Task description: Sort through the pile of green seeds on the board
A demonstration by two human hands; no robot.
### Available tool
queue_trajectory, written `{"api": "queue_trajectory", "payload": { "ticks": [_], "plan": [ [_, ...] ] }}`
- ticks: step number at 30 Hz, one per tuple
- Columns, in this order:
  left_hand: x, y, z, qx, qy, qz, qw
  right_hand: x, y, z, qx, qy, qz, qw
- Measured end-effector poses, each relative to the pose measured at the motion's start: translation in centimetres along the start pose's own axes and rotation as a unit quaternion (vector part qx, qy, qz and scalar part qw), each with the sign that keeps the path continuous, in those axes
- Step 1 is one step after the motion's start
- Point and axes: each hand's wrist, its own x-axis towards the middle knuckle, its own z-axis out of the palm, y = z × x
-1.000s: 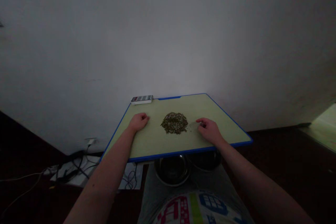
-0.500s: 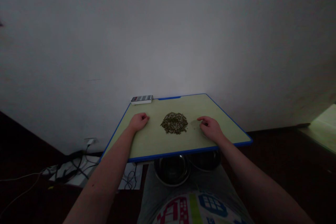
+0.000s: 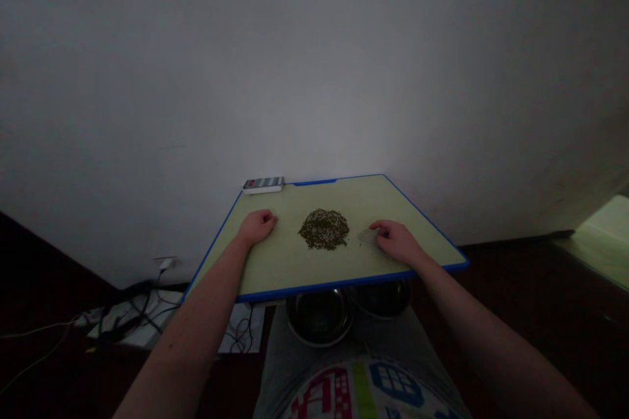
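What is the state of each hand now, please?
Left hand: loosely closed, resting on the table, holding nothing visible.
Right hand: fingers curled beside the grain pile; grasp cannot be told.

A plain white wall (image 3: 314, 65) fills the upper view, lit brightest above the table's far edge. The dark floor (image 3: 540, 288) runs along its base. Cables (image 3: 128, 314) lie beyond the table's left edge.
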Motion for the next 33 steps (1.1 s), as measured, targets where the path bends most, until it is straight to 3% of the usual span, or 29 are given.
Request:
{"api": "queue_trajectory", "payload": {
  "ticks": [10,33],
  "plan": [
    [-0.1,0.3,-0.3,0.003,-0.006,-0.003,1.000,1.3,-1.8,0.8,-0.015,-0.033,-0.039,0.999],
    [-0.1,0.4,-0.3,-0.005,-0.011,-0.005,1.000,0.5,-1.4,0.4,-0.004,-0.053,-0.074,0.996]
  ]
}}
